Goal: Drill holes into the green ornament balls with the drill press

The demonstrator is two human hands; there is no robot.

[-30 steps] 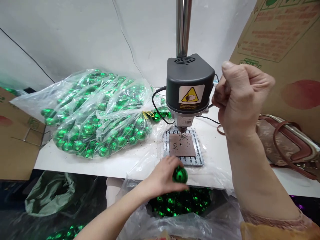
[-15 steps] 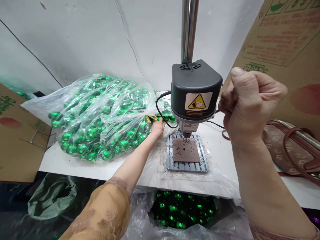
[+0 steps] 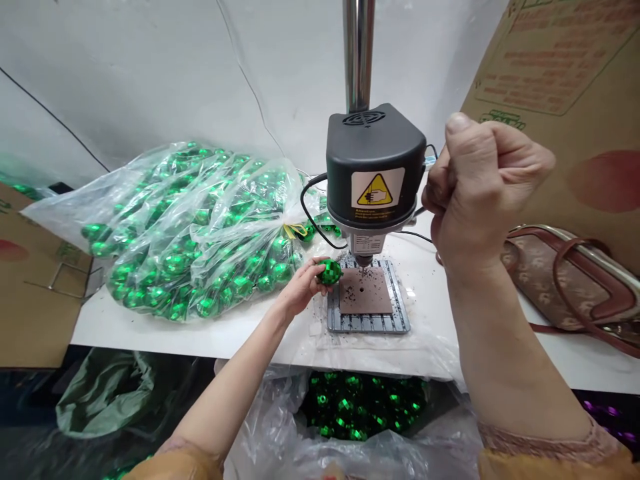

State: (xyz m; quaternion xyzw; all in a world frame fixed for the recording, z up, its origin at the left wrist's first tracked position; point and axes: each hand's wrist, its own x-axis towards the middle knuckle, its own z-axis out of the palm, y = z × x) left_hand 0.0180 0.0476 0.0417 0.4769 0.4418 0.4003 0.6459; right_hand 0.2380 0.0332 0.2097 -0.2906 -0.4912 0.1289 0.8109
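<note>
Your left hand [image 3: 306, 285] pinches a shiny green ball [image 3: 329, 271] between thumb and fingers, at the left edge of the drill's metal base [image 3: 369, 323]. Your right hand [image 3: 480, 183] is curled into a fist beside the black drill [image 3: 376, 167]; you can't tell from this view what it grips. A tied clear bag [image 3: 200, 230] of green balls lies left of the drill on the white table [image 3: 195, 337].

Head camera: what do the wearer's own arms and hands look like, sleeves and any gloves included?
Both the left hand and right hand are bare, without gloves. The mustard-yellow sleeves end below the elbows in a dusty-pink, textured trim, leaving the forearms uncovered. No watch or bracelet shows on either wrist.
</note>
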